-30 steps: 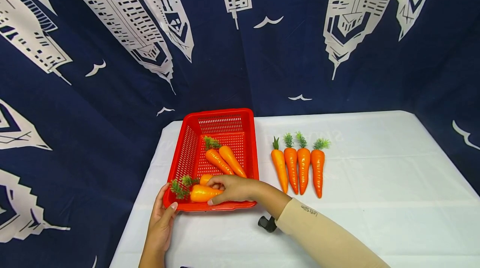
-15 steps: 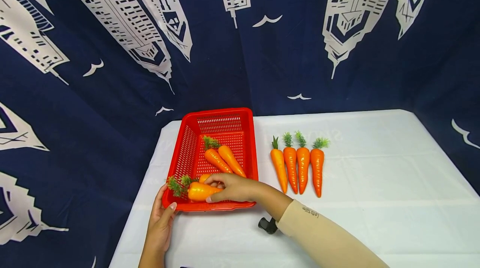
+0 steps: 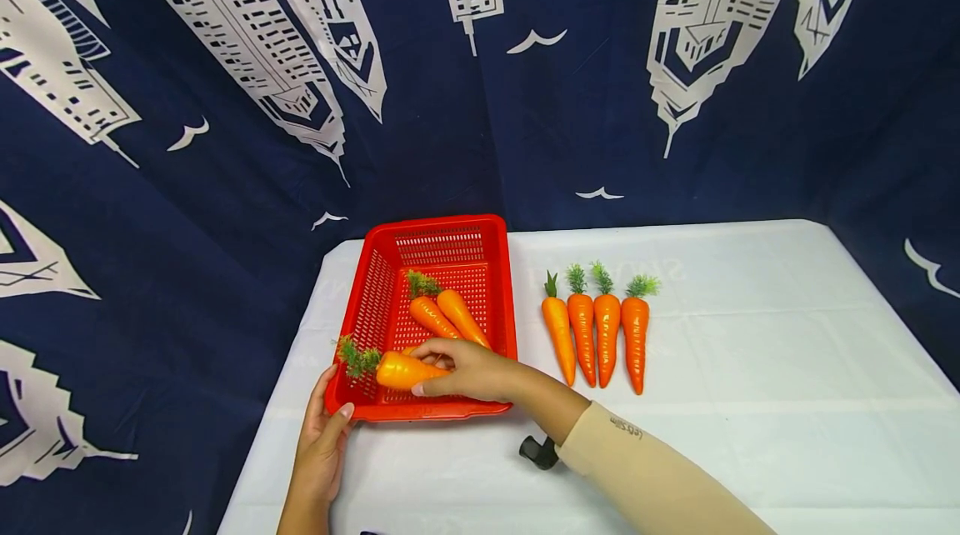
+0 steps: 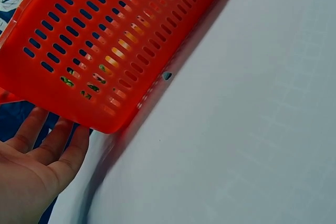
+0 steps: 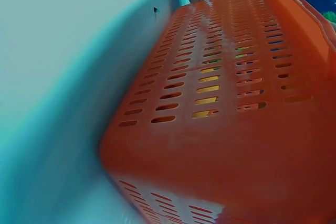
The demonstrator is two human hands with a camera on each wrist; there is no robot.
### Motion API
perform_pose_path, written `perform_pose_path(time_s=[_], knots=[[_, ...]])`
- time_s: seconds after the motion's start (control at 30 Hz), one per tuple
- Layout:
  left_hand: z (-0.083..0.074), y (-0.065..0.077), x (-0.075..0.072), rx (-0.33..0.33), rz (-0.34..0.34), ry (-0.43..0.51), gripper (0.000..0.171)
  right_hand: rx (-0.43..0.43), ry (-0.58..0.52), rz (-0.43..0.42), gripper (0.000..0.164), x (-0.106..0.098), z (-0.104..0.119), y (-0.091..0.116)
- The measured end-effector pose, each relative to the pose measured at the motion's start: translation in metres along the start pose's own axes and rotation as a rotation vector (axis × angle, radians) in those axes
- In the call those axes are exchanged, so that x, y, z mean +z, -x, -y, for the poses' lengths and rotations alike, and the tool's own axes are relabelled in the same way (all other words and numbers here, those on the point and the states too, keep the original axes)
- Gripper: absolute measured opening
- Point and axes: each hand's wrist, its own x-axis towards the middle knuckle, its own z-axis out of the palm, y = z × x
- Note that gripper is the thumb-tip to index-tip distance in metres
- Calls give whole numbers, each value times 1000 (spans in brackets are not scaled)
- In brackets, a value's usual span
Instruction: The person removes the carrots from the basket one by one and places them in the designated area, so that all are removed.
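Note:
My right hand [image 3: 471, 370] reaches into the red plastic basket [image 3: 435, 413] and pinches an orange toy carrot [image 3: 401, 370] near its thick end. Green leaves on this carrot point left, over the basket's near-left corner. My left hand [image 3: 322, 445] holds that same corner, thumb at the front and fingers at the left side; the left wrist view shows its fingertips against the basket wall [image 4: 63, 106]. Just behind the gripped carrot, another carrot [image 3: 409, 350] is mostly hidden by the right hand. Farther back in the basket lie a carrot [image 3: 433, 317] and a lighter carrot [image 3: 465, 318].
Right of the basket, several carrots [image 3: 558, 341] lie side by side, leaves to the back, on the white tablecloth [image 3: 750, 352]. A small black object [image 3: 538, 453] sits under the right forearm. A dark blue curtain [image 3: 570, 118] with white buildings hangs behind the table.
The right hand has lifted its carrot slightly up and away from the basket's front rim, covering more of the carrot behind it. The left hand and the basket stay put.

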Motion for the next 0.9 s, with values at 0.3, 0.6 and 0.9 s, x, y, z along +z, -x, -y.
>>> perform_pose_path(time_s=[0.3,0.6,0.9], knots=[[-1,0,0,-13,-4,-1,66,-48,84,-100,47,0,1,4],[0,1,-1,-11,1,-11,65,-93,48,-177,48,0,0,7],[1,0,-1,5,5,-6,65,-98,34,-243,48,-1,0,8]])
